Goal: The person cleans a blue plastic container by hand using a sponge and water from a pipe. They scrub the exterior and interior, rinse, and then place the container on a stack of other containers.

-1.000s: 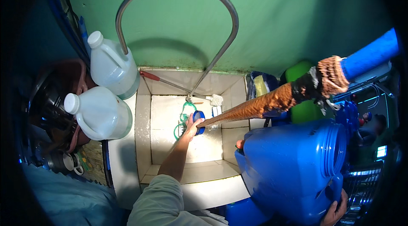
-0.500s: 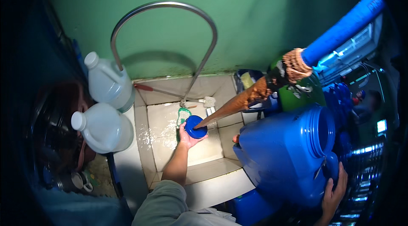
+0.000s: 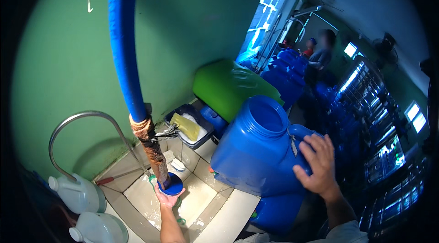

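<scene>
The left hand (image 3: 167,200) grips the cap (image 3: 173,188) in its fingers at seven o'clock, and the jug (image 3: 251,151), two o'clock from it, could tip if bumped, the right hand (image 3: 321,165) having spread, unclasped fingers.

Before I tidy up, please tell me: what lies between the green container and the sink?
In the head view: a dark tray holding a yellow sponge, with a blue object beside it.

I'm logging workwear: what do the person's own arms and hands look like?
The left hand and right hand are bare, with no gloves, rings or watch showing. A plain pale sleeve shows on the right arm; the left forearm is bare to the picture's edge.
</scene>
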Motion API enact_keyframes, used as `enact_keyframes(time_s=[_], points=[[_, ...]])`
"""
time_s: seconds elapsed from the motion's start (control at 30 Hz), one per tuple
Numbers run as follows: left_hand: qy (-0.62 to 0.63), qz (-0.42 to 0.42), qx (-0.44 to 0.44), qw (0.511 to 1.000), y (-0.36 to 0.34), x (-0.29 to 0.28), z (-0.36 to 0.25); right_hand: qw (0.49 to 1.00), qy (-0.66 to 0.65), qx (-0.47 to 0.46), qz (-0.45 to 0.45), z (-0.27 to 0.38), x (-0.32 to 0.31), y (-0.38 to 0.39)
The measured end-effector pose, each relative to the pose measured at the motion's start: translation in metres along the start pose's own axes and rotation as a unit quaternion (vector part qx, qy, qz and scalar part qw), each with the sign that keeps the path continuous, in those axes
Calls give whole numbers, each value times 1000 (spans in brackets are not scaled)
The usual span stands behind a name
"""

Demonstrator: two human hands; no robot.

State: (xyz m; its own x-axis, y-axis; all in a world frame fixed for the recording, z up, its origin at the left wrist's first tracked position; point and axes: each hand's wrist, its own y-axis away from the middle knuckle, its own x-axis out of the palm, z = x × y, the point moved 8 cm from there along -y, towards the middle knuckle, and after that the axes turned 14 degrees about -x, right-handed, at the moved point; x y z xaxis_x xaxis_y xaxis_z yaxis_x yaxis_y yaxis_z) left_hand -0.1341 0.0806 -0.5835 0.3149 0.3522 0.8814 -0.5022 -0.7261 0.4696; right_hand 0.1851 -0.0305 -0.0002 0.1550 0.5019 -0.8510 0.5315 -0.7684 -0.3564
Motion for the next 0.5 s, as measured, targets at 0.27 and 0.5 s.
enact_keyframes(time_s=[0.27, 0.5], points=[[-97, -15, -30, 995, 18, -7, 8, 755, -616, -161, 160, 235, 192, 14], [-120, 18, 39, 992, 59, -14, 24, 542, -763, 312, 165, 367, 419, 7]])
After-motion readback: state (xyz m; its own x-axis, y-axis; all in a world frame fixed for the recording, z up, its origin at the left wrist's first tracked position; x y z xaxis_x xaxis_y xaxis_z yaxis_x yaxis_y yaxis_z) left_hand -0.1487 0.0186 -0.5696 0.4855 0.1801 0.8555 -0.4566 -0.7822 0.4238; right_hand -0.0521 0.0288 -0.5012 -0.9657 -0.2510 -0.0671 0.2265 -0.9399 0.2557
